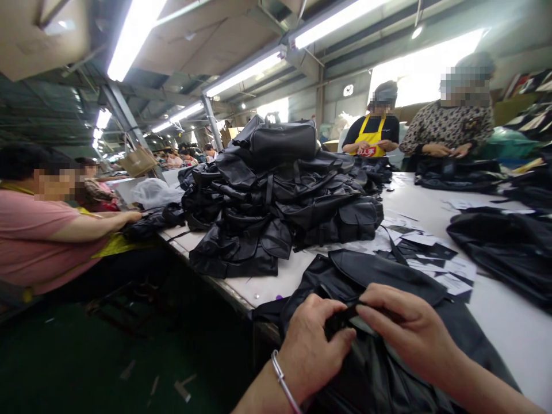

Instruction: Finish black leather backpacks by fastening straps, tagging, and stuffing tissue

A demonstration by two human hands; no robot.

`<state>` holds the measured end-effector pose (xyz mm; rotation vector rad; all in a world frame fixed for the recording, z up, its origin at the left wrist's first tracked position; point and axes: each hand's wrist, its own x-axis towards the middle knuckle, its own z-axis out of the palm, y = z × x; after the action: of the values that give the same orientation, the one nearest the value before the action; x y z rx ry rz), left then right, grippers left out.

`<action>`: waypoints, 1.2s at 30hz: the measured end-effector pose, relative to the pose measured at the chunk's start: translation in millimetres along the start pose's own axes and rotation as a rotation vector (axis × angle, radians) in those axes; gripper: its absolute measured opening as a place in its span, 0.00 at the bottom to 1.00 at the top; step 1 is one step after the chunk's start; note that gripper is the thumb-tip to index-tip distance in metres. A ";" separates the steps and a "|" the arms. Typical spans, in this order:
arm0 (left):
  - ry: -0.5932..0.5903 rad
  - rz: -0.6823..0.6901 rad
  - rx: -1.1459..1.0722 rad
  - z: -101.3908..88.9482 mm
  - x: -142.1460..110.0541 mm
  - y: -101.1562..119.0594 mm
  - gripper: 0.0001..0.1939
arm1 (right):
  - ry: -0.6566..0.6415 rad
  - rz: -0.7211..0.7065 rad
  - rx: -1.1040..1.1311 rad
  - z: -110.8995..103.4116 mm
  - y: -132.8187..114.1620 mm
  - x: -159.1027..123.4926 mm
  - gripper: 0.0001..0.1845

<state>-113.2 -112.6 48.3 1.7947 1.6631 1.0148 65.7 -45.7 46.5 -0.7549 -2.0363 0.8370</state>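
Note:
A black bag (379,270) of smooth, leather-like material lies on the near part of the table, its flap spread toward the far side. Over it, my left hand (313,339) is closed, thumb and fingers pinching a dark strap (342,316). A silver bangle circles that wrist. My right hand (401,322) is closed too, its thumb and fingertips gripping the same strap just beside the left fingers. The exact end of the strap is hidden between the fingers.
A tall pile of black bags (280,190) stands mid-table. Paper and dark card pieces (431,259) lie right of it, near another black bag (509,241). One person sits at left (56,230); two people stand across the table, handling dark items. The table edge (215,282) runs along the left.

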 end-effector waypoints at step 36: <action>-0.313 -0.560 -0.706 2.9 34.5 -17.9 0.16 | 0.143 0.897 1.066 20.1 72.7 0.2 0.14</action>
<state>-122.6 -75.9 39.2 0.8984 1.2707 0.8519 64.6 -7.5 -18.5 -0.9950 -0.7798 2.0322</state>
